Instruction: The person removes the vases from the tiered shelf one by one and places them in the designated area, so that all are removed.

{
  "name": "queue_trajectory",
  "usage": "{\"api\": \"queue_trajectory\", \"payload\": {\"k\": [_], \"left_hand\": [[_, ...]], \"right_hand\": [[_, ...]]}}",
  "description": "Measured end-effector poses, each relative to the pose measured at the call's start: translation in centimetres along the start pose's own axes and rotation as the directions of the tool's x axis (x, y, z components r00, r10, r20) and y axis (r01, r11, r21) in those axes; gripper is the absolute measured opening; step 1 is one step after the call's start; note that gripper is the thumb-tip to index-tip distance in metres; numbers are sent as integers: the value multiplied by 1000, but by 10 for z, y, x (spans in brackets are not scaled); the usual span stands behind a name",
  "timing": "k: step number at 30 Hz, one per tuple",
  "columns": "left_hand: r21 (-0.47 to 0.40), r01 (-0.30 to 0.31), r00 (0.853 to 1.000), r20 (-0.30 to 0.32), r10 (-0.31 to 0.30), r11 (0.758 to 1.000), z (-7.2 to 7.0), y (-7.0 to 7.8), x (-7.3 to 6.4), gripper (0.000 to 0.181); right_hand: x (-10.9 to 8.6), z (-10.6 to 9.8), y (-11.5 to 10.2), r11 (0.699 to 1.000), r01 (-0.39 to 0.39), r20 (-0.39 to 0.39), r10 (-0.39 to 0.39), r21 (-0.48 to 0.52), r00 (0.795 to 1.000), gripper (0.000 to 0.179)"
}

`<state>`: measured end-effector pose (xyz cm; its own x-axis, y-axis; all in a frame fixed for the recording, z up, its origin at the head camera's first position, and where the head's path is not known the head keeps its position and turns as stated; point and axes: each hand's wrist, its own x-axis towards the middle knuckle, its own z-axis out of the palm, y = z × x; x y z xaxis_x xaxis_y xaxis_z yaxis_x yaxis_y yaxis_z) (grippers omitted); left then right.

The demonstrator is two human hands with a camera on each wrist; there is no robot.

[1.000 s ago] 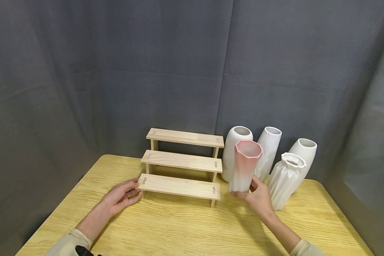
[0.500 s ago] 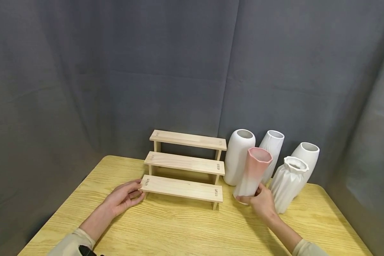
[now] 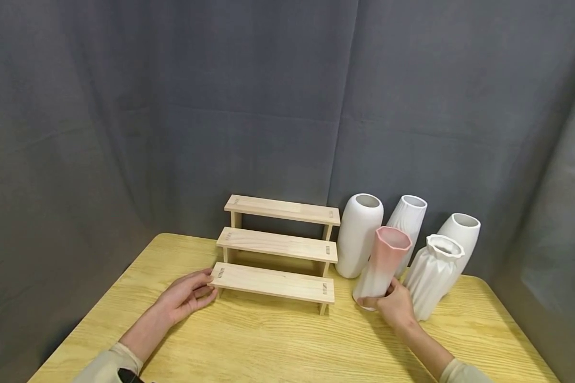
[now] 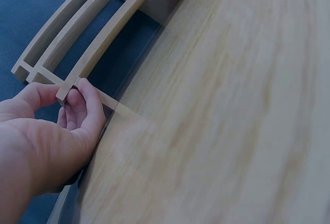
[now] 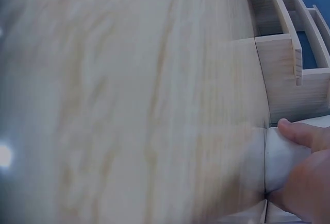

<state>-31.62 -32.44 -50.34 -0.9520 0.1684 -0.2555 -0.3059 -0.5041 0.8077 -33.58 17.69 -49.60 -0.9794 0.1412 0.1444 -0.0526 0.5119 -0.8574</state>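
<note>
A three-step wooden display stand (image 3: pixel 274 283) stands on the table. At the left end of its lowest step, my left hand (image 3: pixel 186 296) pinches the corner; the left wrist view shows thumb and fingers (image 4: pixel 92 103) on either side of that corner. My right hand (image 3: pixel 396 305) grips a pink-and-white fluted vase (image 3: pixel 385 264) low on its body, thumb at the front. The vase's base appears to rest on the table, right of the stand. In the right wrist view only the vase's white lower part (image 5: pixel 282 157) shows beside the thumb.
Behind the pink vase are a smooth white vase (image 3: pixel 356 236) and a slim white vase (image 3: pixel 409 215). To the right stand a pleated white vase (image 3: pixel 431 282) and another white vase (image 3: pixel 463 234). Grey curtains (image 3: pixel 249 106) hang behind the wooden table (image 3: pixel 249 346).
My right hand has brought the pink-and-white vase down and slightly right, toward the table. My left hand keeps its hold on the stand. The head view has shifted slightly.
</note>
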Motion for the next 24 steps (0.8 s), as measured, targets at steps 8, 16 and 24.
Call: {"api": "queue_trajectory", "payload": {"k": [8,16,24], "left_hand": [[-22,9,1000,-28,-10,1000,-16,3,-16,59],[138,-54,995,-75,65,989,-16,11,-20,52],[955,-181,879,51,474,234,12,31,-53,71]], "right_hand": [[-2,19,-4,999,32,39,-34,42,999,77],[-1,33,-9,995,50,40,-53,86,998,73],[-55,17,-53,984,-75,65,65,164,996,80]]}}
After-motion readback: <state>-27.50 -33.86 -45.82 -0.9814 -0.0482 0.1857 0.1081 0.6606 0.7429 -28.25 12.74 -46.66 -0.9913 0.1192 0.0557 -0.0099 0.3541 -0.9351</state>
